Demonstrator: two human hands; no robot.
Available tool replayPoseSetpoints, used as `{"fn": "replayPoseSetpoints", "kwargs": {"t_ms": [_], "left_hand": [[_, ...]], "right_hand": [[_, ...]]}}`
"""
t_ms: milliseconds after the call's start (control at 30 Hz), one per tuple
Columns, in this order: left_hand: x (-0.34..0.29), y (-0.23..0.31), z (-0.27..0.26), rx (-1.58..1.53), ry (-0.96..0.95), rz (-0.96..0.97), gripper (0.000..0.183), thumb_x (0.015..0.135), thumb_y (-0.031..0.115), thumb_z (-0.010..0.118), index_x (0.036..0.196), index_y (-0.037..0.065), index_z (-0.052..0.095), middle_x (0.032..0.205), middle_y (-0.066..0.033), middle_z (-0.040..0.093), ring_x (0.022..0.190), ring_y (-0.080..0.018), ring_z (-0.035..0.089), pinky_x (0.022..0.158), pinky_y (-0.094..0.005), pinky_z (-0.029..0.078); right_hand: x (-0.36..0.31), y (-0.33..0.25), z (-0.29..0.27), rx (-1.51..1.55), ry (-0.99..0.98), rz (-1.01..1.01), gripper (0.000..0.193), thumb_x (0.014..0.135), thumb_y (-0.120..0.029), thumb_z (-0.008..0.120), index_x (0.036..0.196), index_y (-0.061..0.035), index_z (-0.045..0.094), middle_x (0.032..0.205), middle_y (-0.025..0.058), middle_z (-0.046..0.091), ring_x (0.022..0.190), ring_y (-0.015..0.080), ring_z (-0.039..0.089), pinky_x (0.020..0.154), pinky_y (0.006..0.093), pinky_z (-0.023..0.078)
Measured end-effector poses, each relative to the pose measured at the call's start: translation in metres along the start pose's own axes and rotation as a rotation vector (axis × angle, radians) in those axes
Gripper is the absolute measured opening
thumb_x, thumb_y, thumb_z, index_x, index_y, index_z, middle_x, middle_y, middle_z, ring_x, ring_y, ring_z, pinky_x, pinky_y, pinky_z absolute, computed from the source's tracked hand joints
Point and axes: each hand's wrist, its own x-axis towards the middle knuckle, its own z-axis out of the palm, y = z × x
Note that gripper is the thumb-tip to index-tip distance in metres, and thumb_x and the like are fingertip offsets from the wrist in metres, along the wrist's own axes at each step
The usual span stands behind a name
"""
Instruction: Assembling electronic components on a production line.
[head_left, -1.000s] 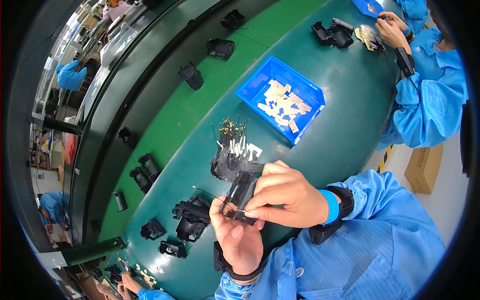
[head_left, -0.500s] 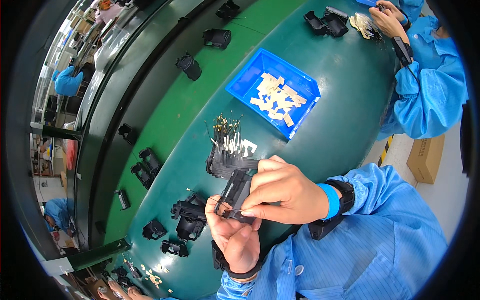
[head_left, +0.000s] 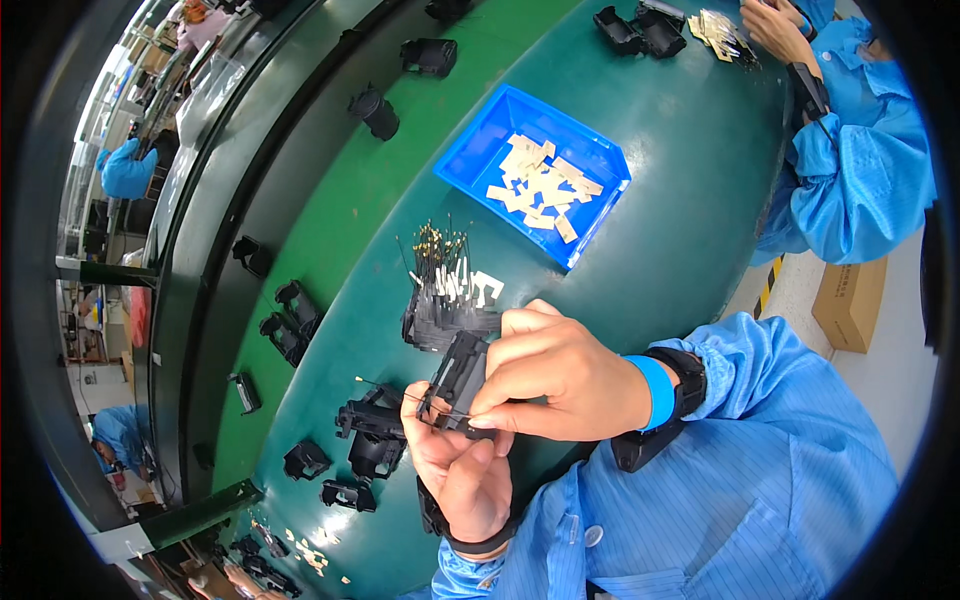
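Note:
My left hand holds a black plastic housing from below, its fingers closed around the lower end. Over the same part is my right hand, thumb and forefinger pinched on a thin black cable that lies across the housing. The cable's small gold-coloured tip sticks out to the left, past my left fingertips. Just beyond the housing, a bundle of black cables with gold tips and white tabs rests on a stack of black parts.
A blue bin holds several cream-coloured pieces. More black housings lie left of my hands, and others on the green belt. At the far right, a co-worker's hands work near black housings and another cable bunch.
Both hands and the housing have shifted slightly left and up in the picture, as has much of the table scene. My grip on the housing and the cable looks the same.

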Motion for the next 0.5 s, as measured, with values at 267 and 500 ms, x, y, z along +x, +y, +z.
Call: {"fn": "replayPoseSetpoints", "kwargs": {"t_ms": [267,500], "left_hand": [[0.0002,0.0037,-0.0005,-0.043,0.023,-0.053,0.067,0.07,-0.007,0.056,0.129,0.005,0.026,0.11,-0.0048,0.048,0.083,-0.0162,0.055,0.059,-0.0286,0.043],[0.0014,0.0034,0.0027,-0.056,0.031,-0.067,0.065,0.071,-0.006,0.056,0.129,0.005,0.028,0.109,-0.0059,0.05,0.083,-0.016,0.054,0.058,-0.0278,0.043]], "right_hand": [[-0.0005,0.0009,0.0026,0.02,0.0,0.014,0.005,0.075,-0.019,0.069,0.079,-0.015,0.068,0.064,-0.0044,0.053,0.061,0.0151,0.042,0.061,0.0291,0.028],[0.0002,0.0,0.0004,0.019,-0.01,0.044,0.004,0.075,-0.018,0.069,0.078,-0.0153,0.069,0.064,-0.0046,0.053,0.062,0.0147,0.042,0.062,0.0291,0.028]]}}
